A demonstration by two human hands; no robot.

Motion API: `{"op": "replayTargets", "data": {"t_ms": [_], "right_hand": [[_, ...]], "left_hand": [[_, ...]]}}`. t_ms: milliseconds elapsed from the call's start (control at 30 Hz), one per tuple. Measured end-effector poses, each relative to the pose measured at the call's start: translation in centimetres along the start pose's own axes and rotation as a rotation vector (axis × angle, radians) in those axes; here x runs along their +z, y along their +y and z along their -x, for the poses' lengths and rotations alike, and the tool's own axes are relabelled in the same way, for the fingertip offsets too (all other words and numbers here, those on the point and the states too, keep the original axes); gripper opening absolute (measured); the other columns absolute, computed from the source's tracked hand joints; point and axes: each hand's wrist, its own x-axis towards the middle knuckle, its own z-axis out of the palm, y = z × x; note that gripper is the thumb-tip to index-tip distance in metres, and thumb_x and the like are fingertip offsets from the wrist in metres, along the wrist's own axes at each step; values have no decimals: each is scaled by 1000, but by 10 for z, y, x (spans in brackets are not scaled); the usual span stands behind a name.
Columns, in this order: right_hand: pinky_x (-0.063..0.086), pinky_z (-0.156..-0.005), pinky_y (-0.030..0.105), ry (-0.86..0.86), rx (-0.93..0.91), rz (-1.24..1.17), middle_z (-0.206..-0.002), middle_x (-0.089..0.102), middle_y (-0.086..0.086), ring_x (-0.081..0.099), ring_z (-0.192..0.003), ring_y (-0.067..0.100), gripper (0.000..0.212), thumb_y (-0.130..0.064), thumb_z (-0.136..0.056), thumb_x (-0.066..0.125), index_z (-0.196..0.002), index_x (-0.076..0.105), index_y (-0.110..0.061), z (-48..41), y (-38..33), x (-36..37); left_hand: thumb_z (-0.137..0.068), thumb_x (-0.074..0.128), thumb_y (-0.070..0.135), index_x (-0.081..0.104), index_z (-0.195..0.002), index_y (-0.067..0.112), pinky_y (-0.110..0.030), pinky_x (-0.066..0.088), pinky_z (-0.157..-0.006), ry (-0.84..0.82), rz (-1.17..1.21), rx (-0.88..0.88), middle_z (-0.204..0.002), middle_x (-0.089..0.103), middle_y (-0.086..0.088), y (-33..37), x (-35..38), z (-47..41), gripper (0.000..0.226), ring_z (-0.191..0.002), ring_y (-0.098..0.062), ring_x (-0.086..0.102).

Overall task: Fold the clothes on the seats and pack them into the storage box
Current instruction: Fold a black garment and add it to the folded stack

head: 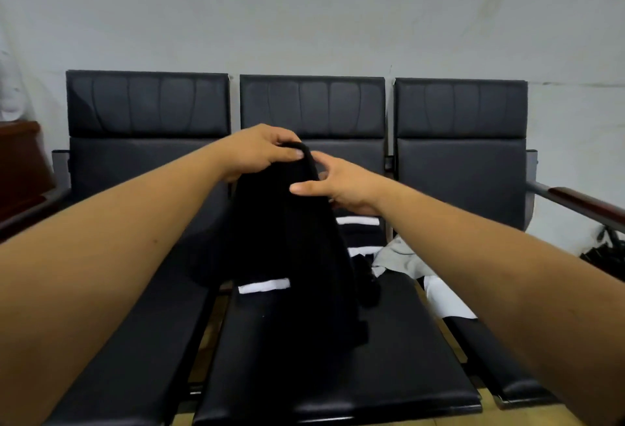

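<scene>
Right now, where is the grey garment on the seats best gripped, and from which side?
Probably pinch the raised fold at the top of the grey garment, coming from above with the right hand: it lies bunched across the gap between the middle seat and right seat, nearer that hand.

fingers of the right hand (341, 185) out of sight behind the black garment (291, 239), striped clothes (360, 232) on the middle seat (321, 385) partly covered by it, both forearms (101, 273) cut off by the frame edges, dark object (605, 253) at right edge too blurred to identify
</scene>
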Motion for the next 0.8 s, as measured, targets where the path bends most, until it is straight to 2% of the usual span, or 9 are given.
{"op": "replayTargets", "data": {"t_ms": [67,133,267,367,500,600,667,733,800], "right_hand": [[55,-93,45,94,-37,-45,-99,73,13,69,-93,25,33,-20,-90,74,-117,68,-3,-3,1,10],[55,-85,37,201,-99,-146,-88,73,11,68,-83,22,16,-15,-93,67,-102,72,-3,-4,0,9],[54,-72,29,443,-135,-336,-81,71,2,67,-73,15,15,-12,-100,57,-90,67,-16,2,-7,-11],[56,-78,33,588,-78,-317,-91,72,4,69,-84,20,14,-21,-101,57,-97,69,-18,9,6,-40],[55,-91,42,635,56,93,-105,74,13,70,-98,28,26,-29,-98,60,-106,72,-7,22,44,-70],[57,-63,32,512,232,227,-78,68,13,67,-71,27,25,-23,-95,67,-92,68,1,38,72,-81],[38,-41,23,439,335,240,-61,51,4,47,-49,16,22,-23,-94,70,-84,62,-5,47,82,-84],[29,-42,23,423,373,128,-63,48,2,39,-46,12,21,-27,-95,68,-93,63,-7,45,91,-88],[36,-42,23,436,375,42,-71,56,4,44,-46,13,25,-28,-96,67,-106,65,-5,37,90,-91]], "left_hand": [[-79,76,45,64,-102,15,-29,51,-72,30,-10,-24,-84,71,1,-8,7,4,40,-74,-11,64],[-69,82,46,62,-104,17,-21,50,-70,-23,-59,-66,-87,70,8,-21,12,10,49,-74,-4,65],[-77,84,28,68,-93,31,-15,51,-77,-382,-278,-327,-91,74,16,-67,28,33,23,-88,-6,71],[-86,76,24,70,-89,28,-15,46,-75,-420,-263,-501,-84,72,17,-105,44,51,7,-87,-5,67],[-101,56,23,63,-115,18,-28,58,-73,-161,77,-619,-102,71,-10,-140,43,64,17,-85,-19,70],[-106,42,16,61,-115,20,-23,53,-46,127,368,-584,-108,70,-21,-142,31,60,22,-63,-21,71],[-105,35,6,60,-106,16,-19,50,-40,281,562,-503,-111,68,-21,-133,24,51,27,-58,-22,72],[-104,27,0,57,-103,14,-23,57,-48,409,761,-441,-111,67,-18,-118,20,38,32,-69,-28,75],[-102,25,-3,55,-103,13,-32,62,-64,487,860,-370,-111,67,-17,-105,14,21,34,-83,-34,75]]}}
